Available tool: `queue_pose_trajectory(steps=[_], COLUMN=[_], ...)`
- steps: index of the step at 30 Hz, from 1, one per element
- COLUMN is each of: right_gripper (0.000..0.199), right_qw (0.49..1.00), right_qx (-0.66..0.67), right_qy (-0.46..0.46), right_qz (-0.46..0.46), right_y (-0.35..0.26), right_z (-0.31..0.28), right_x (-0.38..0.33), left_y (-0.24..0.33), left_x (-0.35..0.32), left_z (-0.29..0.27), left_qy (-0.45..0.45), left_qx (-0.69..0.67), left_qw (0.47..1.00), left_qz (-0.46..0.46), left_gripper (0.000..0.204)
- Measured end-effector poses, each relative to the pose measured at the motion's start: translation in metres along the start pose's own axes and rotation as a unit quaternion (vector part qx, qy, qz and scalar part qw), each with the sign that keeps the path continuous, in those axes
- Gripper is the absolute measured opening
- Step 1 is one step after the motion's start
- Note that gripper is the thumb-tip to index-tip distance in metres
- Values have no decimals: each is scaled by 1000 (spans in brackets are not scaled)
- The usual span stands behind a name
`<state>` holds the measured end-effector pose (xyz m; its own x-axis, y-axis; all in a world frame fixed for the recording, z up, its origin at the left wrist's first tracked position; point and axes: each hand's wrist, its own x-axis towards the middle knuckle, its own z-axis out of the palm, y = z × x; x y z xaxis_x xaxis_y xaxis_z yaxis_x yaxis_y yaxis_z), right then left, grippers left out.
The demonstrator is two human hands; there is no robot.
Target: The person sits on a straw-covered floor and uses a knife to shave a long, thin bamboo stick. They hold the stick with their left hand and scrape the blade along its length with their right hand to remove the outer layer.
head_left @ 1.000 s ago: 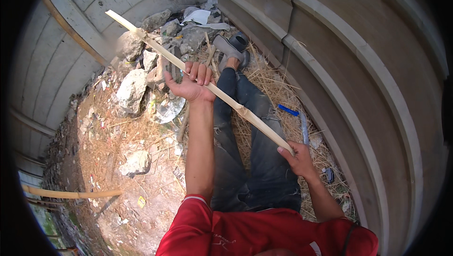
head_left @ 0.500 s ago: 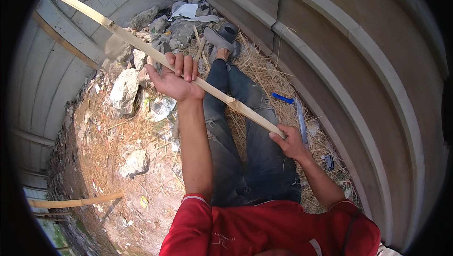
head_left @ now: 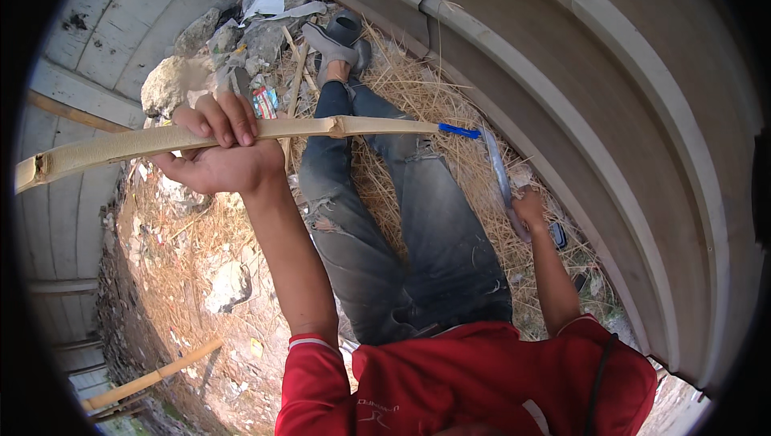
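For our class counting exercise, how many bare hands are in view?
2. The left hand, left of centre, grips the bamboo strip; the right hand, farther right, is at the handle end of the knife. No other hand shows.

2 arms [head_left: 293, 275] extended, left hand [head_left: 231, 166] palm-up, fingers curled, right hand [head_left: 529, 209] perhaps closed

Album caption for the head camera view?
Left hand holding a bamboo strip, right hand at a long knife's handle.

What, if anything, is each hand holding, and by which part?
Left hand: the bamboo strip, between two of its nodes. Right hand: at the knife's handle; whether it grips cannot be told.
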<state>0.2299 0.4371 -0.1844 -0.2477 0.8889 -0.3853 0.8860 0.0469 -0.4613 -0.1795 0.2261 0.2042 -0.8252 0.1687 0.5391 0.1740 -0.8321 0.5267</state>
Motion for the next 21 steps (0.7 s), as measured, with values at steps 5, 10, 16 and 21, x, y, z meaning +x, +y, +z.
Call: queue_pose_trajectory(steps=[5, 10, 16, 21], right_gripper=[58, 52, 43, 51], right_qw=[993, 993, 997, 974], right_qx=[-106, -107, -64, 204], right_qy=[-8, 36, 16, -63], right_qz=[61, 21, -27, 81], right_y=[67, 45, 34, -29], right_z=[76, 67, -4, -86], right_x=[-5, -19, -18, -69], left_y=[-69, -158, -201, -188], left_x=[-36, -109, -148, -94], left_z=[28, 24, 18, 40], left_qy=[-62, -103, -150, -88], left_qx=[-40, -41, 42, 48], left_qw=[991, 979, 964, 969], left_qz=[-115, -171, -213, -225], left_gripper=[65, 64, 69, 70])
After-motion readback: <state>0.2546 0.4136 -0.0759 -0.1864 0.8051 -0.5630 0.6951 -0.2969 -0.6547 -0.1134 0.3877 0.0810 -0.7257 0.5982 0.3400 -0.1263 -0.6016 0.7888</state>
